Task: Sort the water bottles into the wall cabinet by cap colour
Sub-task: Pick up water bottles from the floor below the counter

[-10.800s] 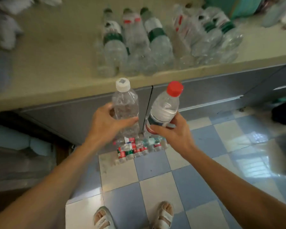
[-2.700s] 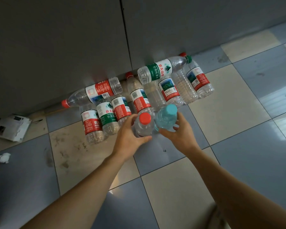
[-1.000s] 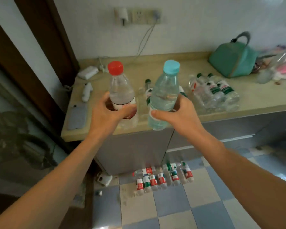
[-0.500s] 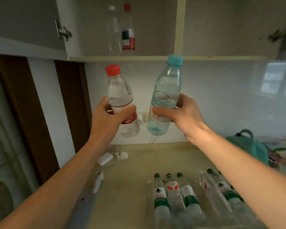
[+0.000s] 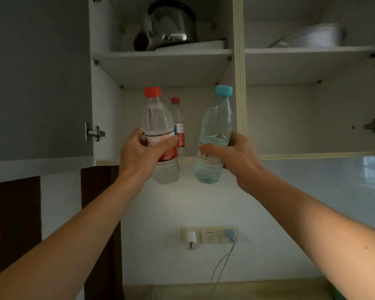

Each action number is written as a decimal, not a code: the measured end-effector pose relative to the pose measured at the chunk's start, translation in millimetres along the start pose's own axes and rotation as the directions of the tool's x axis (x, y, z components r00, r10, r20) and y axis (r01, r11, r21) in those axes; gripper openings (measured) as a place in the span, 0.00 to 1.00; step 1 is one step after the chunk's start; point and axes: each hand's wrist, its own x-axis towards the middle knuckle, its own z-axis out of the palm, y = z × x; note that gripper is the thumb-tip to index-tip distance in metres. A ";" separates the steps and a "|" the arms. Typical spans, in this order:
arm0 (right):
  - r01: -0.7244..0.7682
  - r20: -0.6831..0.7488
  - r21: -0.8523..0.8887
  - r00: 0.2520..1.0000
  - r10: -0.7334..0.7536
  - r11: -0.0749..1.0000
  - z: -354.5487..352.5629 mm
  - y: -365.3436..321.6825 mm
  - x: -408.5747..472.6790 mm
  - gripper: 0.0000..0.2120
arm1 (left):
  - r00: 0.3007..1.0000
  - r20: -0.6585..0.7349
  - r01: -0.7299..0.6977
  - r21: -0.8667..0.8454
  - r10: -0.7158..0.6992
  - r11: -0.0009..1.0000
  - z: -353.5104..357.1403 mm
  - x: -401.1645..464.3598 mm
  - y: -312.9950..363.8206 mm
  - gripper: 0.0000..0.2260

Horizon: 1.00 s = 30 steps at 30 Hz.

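Open wall cabinet overhead. Left hand wrapped round red-capped bottle, right hand round blue-capped bottle; shelving step. Next, probably: red at eleven o'clock beside shelved red-capped bottle, blue elsewhere.

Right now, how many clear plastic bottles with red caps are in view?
2. One red-capped clear plastic bottle is held by the left hand below the cabinet opening; another red-capped bottle stands on the lower-left cabinet shelf behind it. More could be hidden behind the held bottles.

Both arms raised; left hand, right hand gripping.
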 end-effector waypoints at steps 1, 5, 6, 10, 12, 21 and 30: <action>0.009 -0.020 0.012 1.000 -0.009 1.000 1.3 -0.6 11.7 0.21 | 1.000 -0.008 -0.007 0.000 0.007 1.000 3.1 13.0 -0.7 0.18; 0.056 -0.098 0.042 0.994 -0.052 0.998 8.0 -7.8 59.0 0.21 | 0.999 -0.027 -0.030 0.018 0.031 0.999 13.9 67.0 -2.4 0.16; 0.062 -0.110 0.045 0.992 -0.057 0.997 9.7 -9.1 70.8 0.21 | 0.999 -0.039 -0.035 0.025 0.036 0.999 16.2 79.2 -3.6 0.16; 0.035 -0.132 0.046 0.991 -0.029 0.998 15.5 -7.2 114.9 0.22 | 0.998 -0.060 -0.011 0.028 0.012 1.000 24.6 122.3 -16.5 0.19; 0.007 -0.136 0.043 0.991 -0.001 0.999 18.7 -1.0 132.8 0.21 | 0.999 -0.038 0.017 0.043 -0.015 0.999 28.5 139.7 -28.4 0.19; -0.020 -0.134 -0.105 0.991 0.006 0.994 36.3 44.5 172.8 0.21 | 0.998 0.061 0.011 0.187 -0.023 0.982 40.7 168.4 -77.1 0.21; 0.116 -0.127 -0.318 0.978 -0.164 0.941 43.6 81.0 179.1 0.22 | 0.984 0.180 -0.092 0.461 0.008 0.883 41.9 187.0 -82.8 0.28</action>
